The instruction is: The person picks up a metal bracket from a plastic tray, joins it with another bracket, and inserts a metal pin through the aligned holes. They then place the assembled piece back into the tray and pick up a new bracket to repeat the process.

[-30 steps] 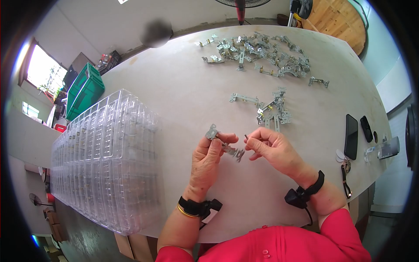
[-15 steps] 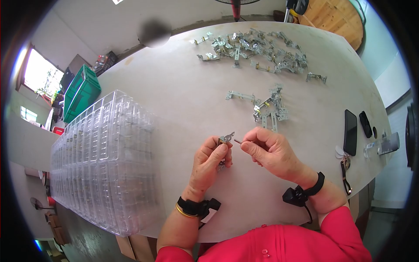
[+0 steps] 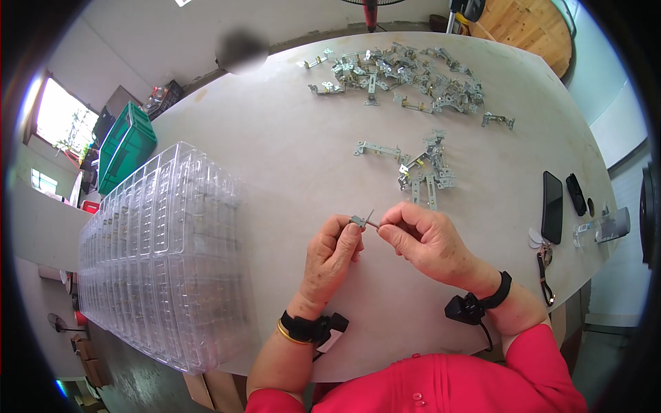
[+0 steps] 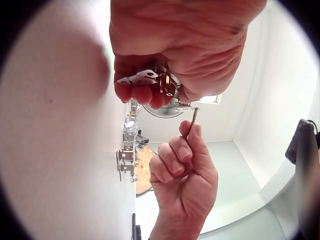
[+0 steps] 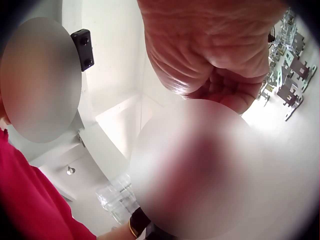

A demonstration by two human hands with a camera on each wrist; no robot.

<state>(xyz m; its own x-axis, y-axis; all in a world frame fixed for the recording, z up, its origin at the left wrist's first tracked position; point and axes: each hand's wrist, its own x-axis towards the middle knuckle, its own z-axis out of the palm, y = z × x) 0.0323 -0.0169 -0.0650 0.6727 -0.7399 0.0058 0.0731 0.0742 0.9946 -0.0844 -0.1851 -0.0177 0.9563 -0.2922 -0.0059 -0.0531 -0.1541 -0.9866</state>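
Note:
The left hand (image 3: 326,265) grips a metal bracket (image 3: 357,221), its fingers curled round the part; the left wrist view shows the bracket (image 4: 146,75) with brass-coloured pieces inside the curled fingers. Thumb and forefinger of the right hand (image 3: 430,244) pinch a thin metal pin (image 4: 193,118), whose tip is at the bracket's end; whether it has entered a hole I cannot tell. In the right wrist view a blurred patch covers the area below the right hand (image 5: 215,50) and hides what it holds.
A small group of brackets (image 3: 425,165) lies beyond the hands, a larger heap (image 3: 406,76) farther back. Stacked clear plastic trays (image 3: 162,261) stand on the left, near a green crate (image 3: 127,148). A phone (image 3: 552,208), a black case (image 3: 576,195) and keys lie on the right.
The left hand has turned the bracket so one end faces the right hand. The pin and the bracket have come together, with the right hand slightly farther left than at first.

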